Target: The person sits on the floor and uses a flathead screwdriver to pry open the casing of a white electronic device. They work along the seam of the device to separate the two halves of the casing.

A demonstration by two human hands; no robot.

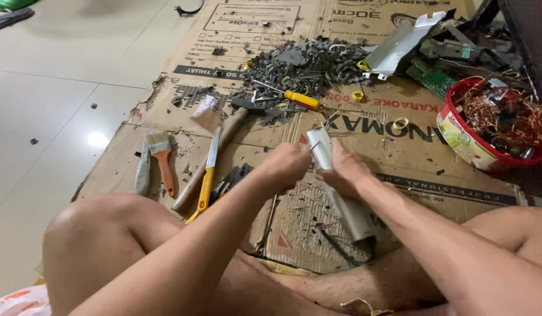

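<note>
I sit on flattened cardboard (399, 175) on the floor. My right hand (348, 169) grips a long pale grey metal part (353, 210), its upper end (320, 149) sticking up between my hands. My left hand (288, 164) is closed at that upper end, pinching something small that I cannot make out. A dark wire (341, 248) hangs from the lower end.
A hammer (224, 140), a yellow-handled knife (207, 169), a paint brush (161, 155), pliers (230, 181) and a yellow screwdriver (300, 99) lie on the cardboard. A heap of dark scrap (306, 64) sits beyond. A red tub of copper wire (493, 126) stands right, near metal scrap (399, 47).
</note>
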